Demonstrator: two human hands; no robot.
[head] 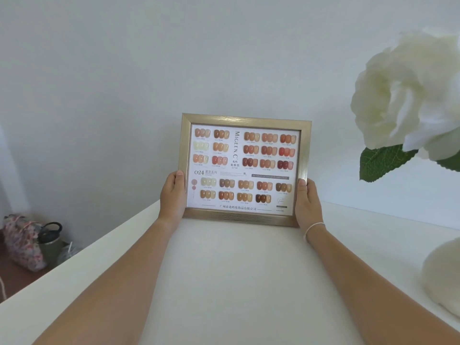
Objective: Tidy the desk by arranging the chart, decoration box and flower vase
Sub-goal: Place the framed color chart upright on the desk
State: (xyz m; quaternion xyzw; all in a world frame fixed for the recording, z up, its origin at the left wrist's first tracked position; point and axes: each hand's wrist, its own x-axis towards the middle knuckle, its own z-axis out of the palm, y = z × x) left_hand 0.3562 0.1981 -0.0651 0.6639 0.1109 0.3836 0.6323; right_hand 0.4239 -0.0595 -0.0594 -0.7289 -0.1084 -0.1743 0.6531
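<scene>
Both hands hold the framed chart upright at the back of the desk.

The left hand (172,195) and right hand (306,202) are closed on the lower side edges of the nail colour chart (244,168), which stands between them on the white desk (224,282), thumbs in front.

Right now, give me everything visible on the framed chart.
The chart is a white printed card of nail colour swatches in browns, oranges and reds, under a brushed gold-toned frame. It stands upright, slightly tilted, facing the camera, near the wall at the back of the white desk. Its bottom edge appears to meet the desk. The left hand grips its lower left side, the right hand its lower right.
</scene>
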